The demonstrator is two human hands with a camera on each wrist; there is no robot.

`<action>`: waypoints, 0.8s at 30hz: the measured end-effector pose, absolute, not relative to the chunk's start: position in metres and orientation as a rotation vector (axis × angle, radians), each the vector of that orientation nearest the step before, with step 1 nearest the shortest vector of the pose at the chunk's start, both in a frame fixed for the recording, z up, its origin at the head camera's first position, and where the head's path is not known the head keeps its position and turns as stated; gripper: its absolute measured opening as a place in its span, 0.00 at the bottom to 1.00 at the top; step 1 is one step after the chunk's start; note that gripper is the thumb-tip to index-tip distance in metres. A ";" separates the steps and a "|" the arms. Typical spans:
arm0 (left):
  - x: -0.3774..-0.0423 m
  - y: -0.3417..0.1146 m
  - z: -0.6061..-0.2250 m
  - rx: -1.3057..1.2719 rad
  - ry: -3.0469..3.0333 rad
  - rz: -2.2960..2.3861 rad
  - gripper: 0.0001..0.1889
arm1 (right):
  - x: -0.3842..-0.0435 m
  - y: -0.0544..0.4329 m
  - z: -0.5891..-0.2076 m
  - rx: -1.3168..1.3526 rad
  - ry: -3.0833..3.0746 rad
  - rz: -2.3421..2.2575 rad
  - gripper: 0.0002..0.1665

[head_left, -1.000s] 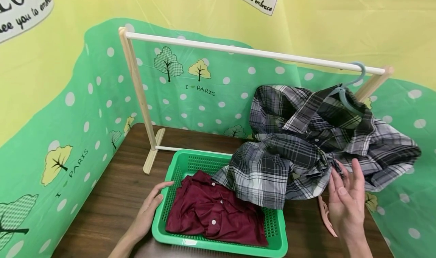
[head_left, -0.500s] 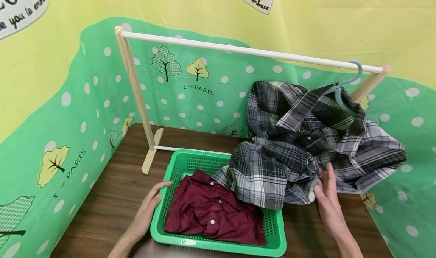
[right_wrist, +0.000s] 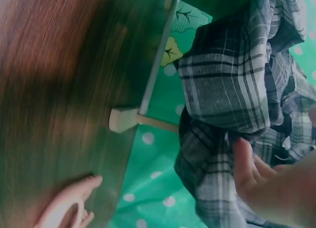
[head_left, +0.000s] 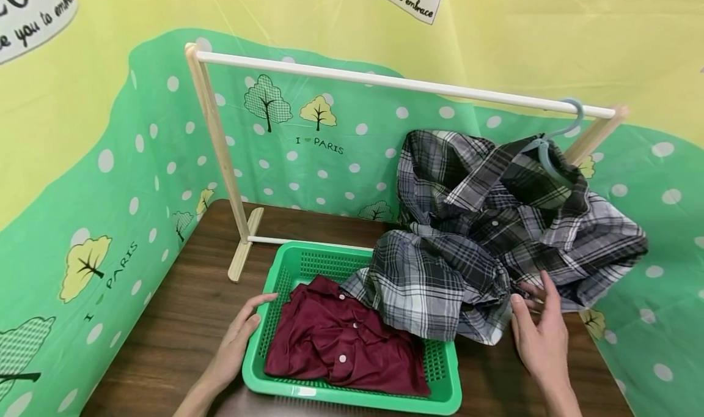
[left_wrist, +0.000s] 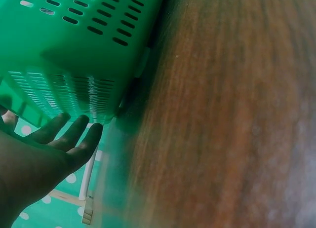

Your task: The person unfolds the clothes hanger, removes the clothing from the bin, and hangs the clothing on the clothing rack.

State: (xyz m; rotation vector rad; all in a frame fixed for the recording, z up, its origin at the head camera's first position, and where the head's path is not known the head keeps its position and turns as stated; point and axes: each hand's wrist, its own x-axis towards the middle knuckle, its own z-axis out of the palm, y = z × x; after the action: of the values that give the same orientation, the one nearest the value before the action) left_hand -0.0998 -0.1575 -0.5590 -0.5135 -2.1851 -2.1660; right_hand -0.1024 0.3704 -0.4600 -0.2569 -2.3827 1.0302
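Observation:
A black, grey and white plaid shirt (head_left: 561,233) hangs from the rail on a blue hanger (head_left: 569,126). Its bunched lower part drapes over the right side of a green plastic basket (head_left: 363,398). Inside the basket lies a maroon shirt (head_left: 352,350) with white buttons. My left hand (head_left: 233,346) is at the basket's left rim, fingers extended; in the left wrist view they spread beside the slotted wall. My right hand (head_left: 544,337) touches the bunched plaid cloth at its right edge, thumb against it and fingers loosely extended. Some fingertips are hidden by cloth.
A wooden rack with a white rail (head_left: 385,82) stands behind the basket on a brown wood table (head_left: 148,356). A pink curved hanger-like item (right_wrist: 64,208) lies on the table. A green and yellow printed curtain (head_left: 308,13) encloses the back and sides.
My right hand has moved left, and the plaid shirt has swung slightly left and lower with it. In the last half second the hand shifted a little. My left hand stays at the rim.

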 end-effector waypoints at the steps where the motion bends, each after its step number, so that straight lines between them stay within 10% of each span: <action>1: -0.100 -0.157 -0.559 -0.512 -2.185 -2.167 0.24 | -0.102 0.369 -0.459 -0.273 -2.335 1.002 0.43; 11: -0.101 -0.157 -0.559 -0.537 -2.161 -2.147 0.24 | -0.095 0.343 -0.446 -0.097 -2.137 1.151 0.47; 24: -0.100 -0.158 -0.559 -0.543 -2.168 -2.158 0.24 | -0.085 0.308 -0.430 0.775 -2.193 1.931 0.57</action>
State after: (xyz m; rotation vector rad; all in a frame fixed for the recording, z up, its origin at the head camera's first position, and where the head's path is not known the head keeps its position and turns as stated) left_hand -0.1005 -0.1576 -0.5591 -0.5428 -2.1684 -2.1580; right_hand -0.0853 0.3083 -0.4301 0.7752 -2.1929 1.9309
